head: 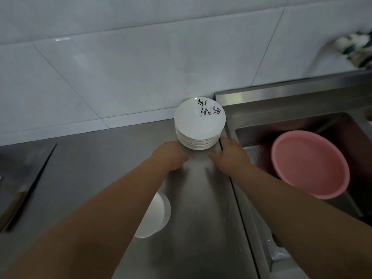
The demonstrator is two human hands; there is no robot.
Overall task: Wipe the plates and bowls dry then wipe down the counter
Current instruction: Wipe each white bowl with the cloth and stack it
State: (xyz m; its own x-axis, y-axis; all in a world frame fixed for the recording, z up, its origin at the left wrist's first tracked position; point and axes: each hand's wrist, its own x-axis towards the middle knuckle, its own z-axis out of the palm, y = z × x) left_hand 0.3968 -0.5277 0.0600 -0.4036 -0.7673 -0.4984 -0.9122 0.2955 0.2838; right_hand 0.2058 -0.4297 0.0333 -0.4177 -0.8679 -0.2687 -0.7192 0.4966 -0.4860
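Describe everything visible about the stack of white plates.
The stack of glossy white round plates, ceramic by its look, stands upright on the steel counter by the tiled wall, beside the sink. Dark brush-like markings cross the top plate's far side. The left hand and right hand flank its base; contact unclear.

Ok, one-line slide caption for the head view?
Left hand and right hand flank a plate stack on the counter; pink basin in the sink.
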